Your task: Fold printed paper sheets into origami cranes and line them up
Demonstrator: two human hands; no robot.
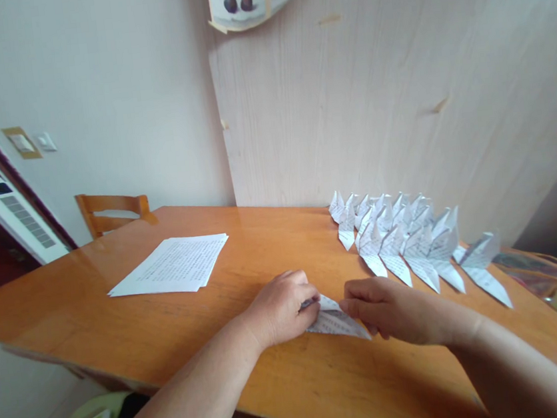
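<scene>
A partly folded piece of printed paper (pixel 332 318) lies on the orange wooden table (pixel 298 381) between my two hands. My left hand (pixel 279 306) rests curled on its left end, fingers closed and pinching the paper's edge. My right hand (pixel 393 310) is closed on the paper's right end, fingertips pressing a fold. Much of the paper is hidden under the fingers.
Several finished folded paper shapes (pixel 407 241) stand in a row at the back right along the pale wood panel (pixel 395 88). A stack of printed sheets (pixel 174 264) lies to the left. A wooden chair (pixel 112 211) stands behind the table. A heater (pixel 12 216) is far left.
</scene>
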